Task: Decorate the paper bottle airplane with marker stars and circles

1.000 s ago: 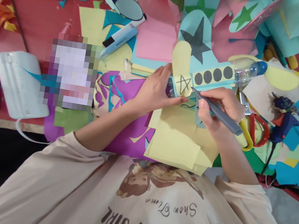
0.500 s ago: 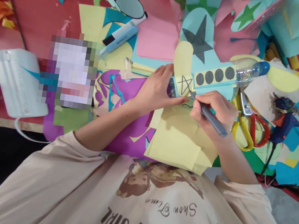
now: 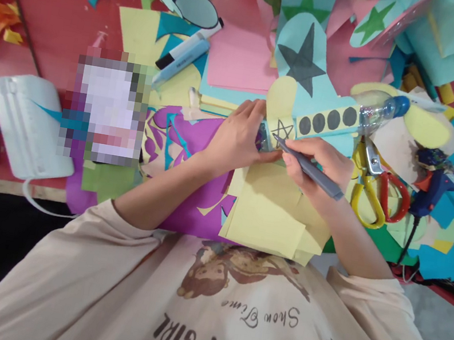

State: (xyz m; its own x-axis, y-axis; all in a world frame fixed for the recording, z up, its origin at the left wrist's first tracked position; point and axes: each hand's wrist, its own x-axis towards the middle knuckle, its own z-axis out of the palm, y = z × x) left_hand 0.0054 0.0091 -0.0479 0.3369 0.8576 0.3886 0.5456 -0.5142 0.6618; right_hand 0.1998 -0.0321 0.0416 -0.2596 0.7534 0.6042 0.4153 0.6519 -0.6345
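Observation:
A clear plastic bottle [image 3: 373, 116] with a blue cap lies on its side, wrapped in light blue paper. Along the wrap runs a pale strip [image 3: 327, 122] of several black dots. My left hand [image 3: 236, 137] is closed around the bottle's left end, thumb in front and fingers behind. Pinched in my right hand [image 3: 324, 160] is a grey marker [image 3: 313, 176], its tip at the left side of an outlined star on a yellow paper flap [image 3: 282, 93]. Behind it a light blue flap [image 3: 318, 40] bears a filled dark star.
Scissors [image 3: 374, 189] and a blue glue gun [image 3: 427, 192] lie to the right. Yellow sheets [image 3: 270, 209] sit in front of the bottle, pink paper [image 3: 240, 62] behind. On the left are blue-and-white markers [image 3: 182, 61], a blurred-out object [image 3: 109, 107] and a white device [image 3: 29, 125].
The marker tip has moved left across the star, from its right side to its left. The bottle and its flaps have shifted slightly; my left hand keeps its hold.

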